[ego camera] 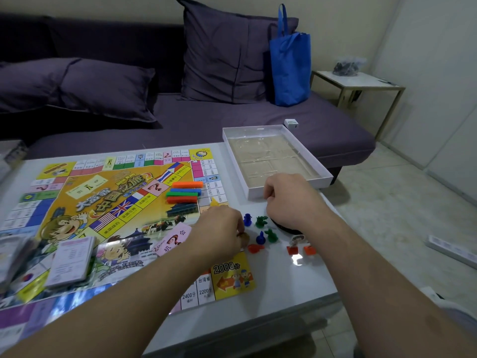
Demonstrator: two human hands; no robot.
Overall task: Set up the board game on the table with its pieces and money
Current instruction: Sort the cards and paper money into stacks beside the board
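Note:
The colourful game board (124, 210) lies flat on the white table (296, 277). My left hand (219, 229) hovers at the board's right edge, fingers curled round a small brownish piece (244, 237). My right hand (289, 200) is curled above a dark round object (286, 228); what it holds is hidden. Between the hands stand blue (247, 219), green (261, 221) and red (255, 248) pawns. Two card figures on red and orange stands (299, 245) are at the right. Coloured bars (184, 192) are stacked on the board. A pink card stack (71, 262) and a pink question-mark card (173, 239) lie on it.
The open white game box with a clear plastic insert (273, 158) sits at the table's far right corner. A purple sofa with cushions (129, 94) and a blue bag (290, 65) stand behind. A small side table (358, 86) is at the right. Plastic-wrapped packs (15, 257) lie at the left edge.

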